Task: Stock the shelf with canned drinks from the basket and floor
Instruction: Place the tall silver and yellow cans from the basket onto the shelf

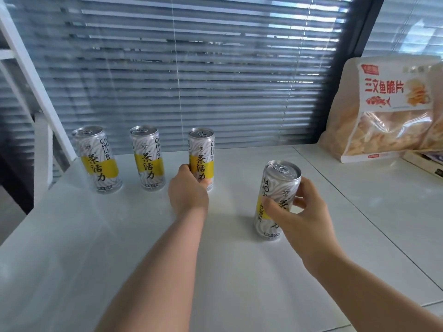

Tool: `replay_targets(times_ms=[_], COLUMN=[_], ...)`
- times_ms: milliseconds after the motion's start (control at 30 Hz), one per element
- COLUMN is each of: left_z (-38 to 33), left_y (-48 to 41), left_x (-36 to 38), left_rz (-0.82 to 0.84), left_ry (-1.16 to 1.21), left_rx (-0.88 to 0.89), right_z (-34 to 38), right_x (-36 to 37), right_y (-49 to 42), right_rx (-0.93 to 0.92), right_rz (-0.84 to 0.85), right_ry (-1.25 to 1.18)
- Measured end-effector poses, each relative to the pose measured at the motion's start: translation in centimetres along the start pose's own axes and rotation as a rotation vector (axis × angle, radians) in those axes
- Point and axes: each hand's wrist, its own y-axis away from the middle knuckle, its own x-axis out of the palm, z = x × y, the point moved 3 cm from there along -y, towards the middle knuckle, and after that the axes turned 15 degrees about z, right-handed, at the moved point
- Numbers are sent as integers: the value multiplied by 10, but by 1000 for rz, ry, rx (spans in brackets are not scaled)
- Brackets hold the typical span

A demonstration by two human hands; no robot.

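Three silver cans with yellow label bands stand in a row at the back of the white shelf top (119, 236): a left can (97, 159), a middle can (148, 158) and a third can (201, 149). My left hand (188, 188) is wrapped around the lower part of the third can, which stands upright on the surface. A fourth can (279, 188) of the same kind stands nearer and to the right, slightly tilted. My right hand (299, 209) grips its lower half from the right side.
A large bag of fish crisps (388, 111) leans at the back right, with a flat box (426, 159) in front of it. Closed window blinds (191, 68) run behind the shelf. A white frame post (31, 75) slants along the left edge.
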Motion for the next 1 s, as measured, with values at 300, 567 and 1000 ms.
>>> replay_targets(times_ms=[300,567,1000], left_z=[-3,4,-10], left_y=[4,-5,-12], left_x=[3,0,9], left_rz=[-31,-61,-51], left_ry=[-63,-134,55], left_rx=[-52,-63,-120], right_z=[-18,-18,-27], right_x=[1,2,11], right_y=[-7,-31,-79], right_rx=[99,120,125], right_rz=[51,59,95], right_ry=[167,183,216])
